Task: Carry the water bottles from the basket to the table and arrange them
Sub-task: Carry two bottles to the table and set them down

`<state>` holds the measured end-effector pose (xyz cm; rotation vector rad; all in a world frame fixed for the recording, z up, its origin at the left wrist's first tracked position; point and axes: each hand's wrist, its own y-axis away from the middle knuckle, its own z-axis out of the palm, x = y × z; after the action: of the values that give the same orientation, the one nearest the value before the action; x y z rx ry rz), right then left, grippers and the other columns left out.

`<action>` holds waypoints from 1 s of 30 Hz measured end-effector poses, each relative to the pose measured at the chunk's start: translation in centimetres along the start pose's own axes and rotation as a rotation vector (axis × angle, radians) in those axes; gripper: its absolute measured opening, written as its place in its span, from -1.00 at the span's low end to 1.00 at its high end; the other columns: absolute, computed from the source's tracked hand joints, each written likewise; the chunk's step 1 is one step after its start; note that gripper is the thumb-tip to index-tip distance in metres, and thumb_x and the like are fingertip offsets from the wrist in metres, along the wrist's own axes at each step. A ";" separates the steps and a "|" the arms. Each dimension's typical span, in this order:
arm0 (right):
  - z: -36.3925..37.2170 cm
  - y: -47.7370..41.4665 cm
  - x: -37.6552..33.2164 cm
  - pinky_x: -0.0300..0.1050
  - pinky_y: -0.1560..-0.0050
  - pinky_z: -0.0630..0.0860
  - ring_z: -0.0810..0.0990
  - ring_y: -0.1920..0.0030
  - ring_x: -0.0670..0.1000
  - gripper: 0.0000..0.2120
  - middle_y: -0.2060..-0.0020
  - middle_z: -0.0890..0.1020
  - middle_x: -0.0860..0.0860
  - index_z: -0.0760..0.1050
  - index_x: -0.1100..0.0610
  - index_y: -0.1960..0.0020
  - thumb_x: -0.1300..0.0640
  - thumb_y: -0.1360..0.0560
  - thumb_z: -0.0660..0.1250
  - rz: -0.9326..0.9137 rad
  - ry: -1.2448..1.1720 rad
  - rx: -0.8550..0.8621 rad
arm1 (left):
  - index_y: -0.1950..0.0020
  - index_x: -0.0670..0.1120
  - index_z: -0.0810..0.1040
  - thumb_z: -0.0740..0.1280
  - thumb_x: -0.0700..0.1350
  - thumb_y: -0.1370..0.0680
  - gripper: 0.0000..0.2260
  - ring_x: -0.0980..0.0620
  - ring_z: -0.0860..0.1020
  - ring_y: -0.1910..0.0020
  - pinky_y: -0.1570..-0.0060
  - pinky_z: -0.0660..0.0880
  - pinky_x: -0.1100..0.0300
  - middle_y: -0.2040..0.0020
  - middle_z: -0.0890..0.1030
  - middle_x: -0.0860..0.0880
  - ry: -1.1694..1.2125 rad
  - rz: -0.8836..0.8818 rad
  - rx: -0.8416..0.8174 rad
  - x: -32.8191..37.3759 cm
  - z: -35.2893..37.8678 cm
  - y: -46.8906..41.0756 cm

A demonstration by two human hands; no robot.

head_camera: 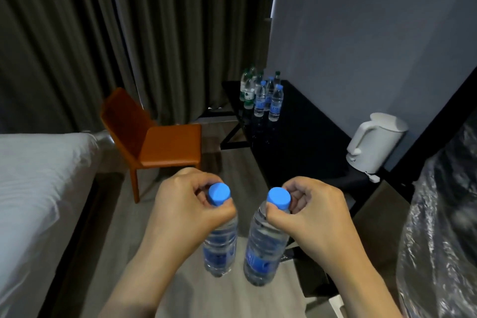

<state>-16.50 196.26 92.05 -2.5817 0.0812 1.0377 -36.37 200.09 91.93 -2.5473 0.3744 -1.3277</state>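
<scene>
My left hand point(180, 204) grips the neck of a clear water bottle point(220, 248) with a blue cap and blue label. My right hand point(312, 212) grips the neck of a second, matching bottle point(263, 253). Both bottles hang upright above the floor, side by side and a little apart. Ahead on the right stands a black table point(304, 142). At its far end stands a cluster of several bottles point(262, 93), some with green labels and caps, some with blue ones. No basket is in view.
A white electric kettle point(374, 144) stands on the table's near right part. An orange chair point(154, 142) stands on the left of the walkway, beside a white bed point(38, 188). Dark curtains hang behind. Something wrapped in clear plastic point(444, 227) fills the right edge.
</scene>
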 end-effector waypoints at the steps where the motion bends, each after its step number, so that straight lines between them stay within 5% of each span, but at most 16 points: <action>1: 0.6 -1.0 0.2 -0.23 0.42 0.46 0.48 0.41 -0.11 -0.82 0.43 0.54 -0.06 0.52 -0.02 0.29 -0.07 -0.20 0.43 0.007 -0.001 -0.005 | 0.21 0.11 0.62 0.50 -0.11 -0.25 -0.81 0.21 0.55 0.25 0.35 0.47 0.36 0.22 0.58 0.12 0.003 -0.002 0.001 -0.5 0.1 -1.1; 6: 2.9 -7.3 1.4 -0.20 0.43 0.45 0.46 0.43 -0.13 -0.83 0.45 0.52 -0.07 0.52 -0.02 0.31 -0.06 -0.19 0.44 0.020 -0.015 0.012 | 0.19 0.12 0.61 0.48 -0.08 -0.25 -0.81 0.26 0.54 0.13 0.28 0.51 0.36 0.23 0.58 0.16 -0.013 0.024 0.001 -2.7 1.2 -7.2; 17: 5.4 -22.9 4.7 -0.18 0.46 0.42 0.49 0.41 -0.09 -0.81 0.42 0.52 -0.07 0.50 0.00 0.32 -0.04 -0.19 0.47 -0.027 -0.015 0.052 | 0.24 0.10 0.60 0.52 -0.15 -0.22 -0.78 0.23 0.52 0.21 0.34 0.44 0.33 0.27 0.55 0.14 -0.042 0.066 0.032 -5.1 5.3 -22.7; 30: 9.2 -34.5 8.9 -0.09 0.42 0.47 0.47 0.45 -0.10 -0.79 0.45 0.52 -0.03 0.49 0.09 0.33 -0.01 -0.19 0.44 0.143 0.016 0.021 | 0.30 0.16 0.57 0.48 -0.07 -0.22 -0.82 0.27 0.53 0.20 0.31 0.42 0.47 0.27 0.57 0.12 0.002 0.065 -0.099 -10.4 10.4 -36.5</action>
<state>-9.74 232.42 90.36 -2.5962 0.2828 1.0597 -29.47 238.75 90.23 -2.5902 0.5310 -1.3194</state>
